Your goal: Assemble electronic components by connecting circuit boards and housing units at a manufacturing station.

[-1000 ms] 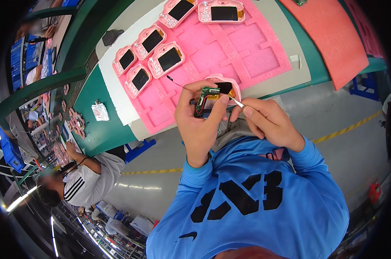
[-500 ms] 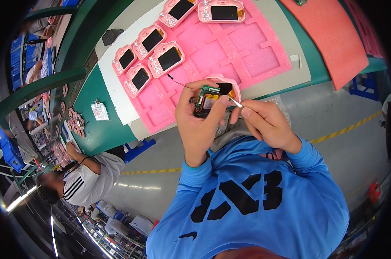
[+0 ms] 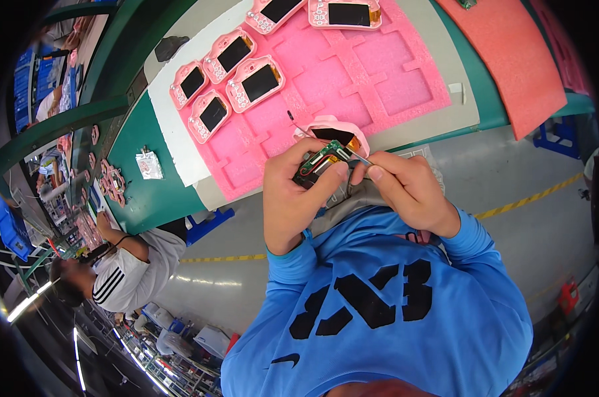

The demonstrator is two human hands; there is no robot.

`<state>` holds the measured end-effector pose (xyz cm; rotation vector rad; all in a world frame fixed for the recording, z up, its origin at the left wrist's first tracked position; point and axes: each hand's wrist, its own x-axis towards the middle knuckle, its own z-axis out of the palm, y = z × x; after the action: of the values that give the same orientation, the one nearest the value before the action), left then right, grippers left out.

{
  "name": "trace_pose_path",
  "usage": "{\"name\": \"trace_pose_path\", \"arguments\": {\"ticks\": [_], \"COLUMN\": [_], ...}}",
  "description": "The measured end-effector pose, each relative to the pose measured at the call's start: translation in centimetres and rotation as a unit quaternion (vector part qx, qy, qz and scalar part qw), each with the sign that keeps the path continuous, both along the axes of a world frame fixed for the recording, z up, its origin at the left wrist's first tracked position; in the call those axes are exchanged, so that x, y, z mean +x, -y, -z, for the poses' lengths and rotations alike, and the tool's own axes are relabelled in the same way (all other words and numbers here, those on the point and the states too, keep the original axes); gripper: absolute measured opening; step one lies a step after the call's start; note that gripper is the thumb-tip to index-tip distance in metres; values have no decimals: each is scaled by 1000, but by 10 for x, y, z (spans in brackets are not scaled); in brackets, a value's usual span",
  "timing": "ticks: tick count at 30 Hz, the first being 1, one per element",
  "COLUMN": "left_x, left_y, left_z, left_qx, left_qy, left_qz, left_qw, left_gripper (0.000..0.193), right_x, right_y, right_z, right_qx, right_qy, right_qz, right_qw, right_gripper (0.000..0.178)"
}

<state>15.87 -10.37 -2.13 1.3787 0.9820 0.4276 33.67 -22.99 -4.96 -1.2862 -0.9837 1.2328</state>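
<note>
My left hand [image 3: 291, 195] pinches a green circuit board [image 3: 335, 151] with thin red and black wires, between thumb and fingers. Just beyond it, at the near edge of the foam tray, is a pink handheld-console shell [image 3: 339, 123] with a dark screen and an orange ribbon cable [image 3: 355, 146]; the board covers part of it. In my right hand [image 3: 410, 188], thumb and forefinger close on slim metal tweezers [image 3: 361, 159], whose tip reaches the board's right side by the ribbon cable. Whether the tip touches either one I cannot tell. A thin lead with a small black end [image 3: 290, 115] sticks out past the left fingers.
Several pink shells with screens, one of them here [image 3: 256, 83], lie in the pink foam tray [image 3: 402, 92]. A clear packet [image 3: 149, 165] rests on the green table [image 3: 170, 202] at left. An orange-red foam sheet [image 3: 511, 66] lies at right. Another person [image 3: 137, 271] works at far left.
My left hand has turned the circuit board, bringing it closer over the pink shell and the tweezers' tip. The loose lead has swung to the right. The tray view has shifted slightly.
</note>
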Motion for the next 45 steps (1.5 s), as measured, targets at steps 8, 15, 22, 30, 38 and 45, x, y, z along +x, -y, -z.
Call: {"name": "trace_pose_path", "arguments": {"ticks": [8, 15, 22, 30, 38, 45], "left_x": [2, 3, 3, 2, 4, 14], "left_y": [-2, -3, -3, -2, 1, 9], "left_z": [-4, -6, -3, -3, -6, 1], "left_qx": [-40, -36, -30, -27, -38, 18], "left_qy": [-16, 4, 11, 24, 17, 12], "left_qz": [3, 13, 20, 23, 4, -43], "left_qw": [999, 999, 999, 999, 999, 999], "left_gripper": [20, 19, 18, 18, 15, 14], "right_x": [-2, 2, -1, 0, -2, -4], "right_y": [-1, -3, -1, -1, 0, 3], "right_z": [-2, -5, -4, -5, -3, -4], "right_qx": [0, -26, -13, -24, 1, -6], "right_qy": [78, 53, 68, 64, 89, 85], "right_qz": [2, -11, -1, -14, -3, -8], "right_qw": [997, 998, 998, 998, 996, 996], "right_gripper": [23, 22, 21, 20, 17, 21]}}
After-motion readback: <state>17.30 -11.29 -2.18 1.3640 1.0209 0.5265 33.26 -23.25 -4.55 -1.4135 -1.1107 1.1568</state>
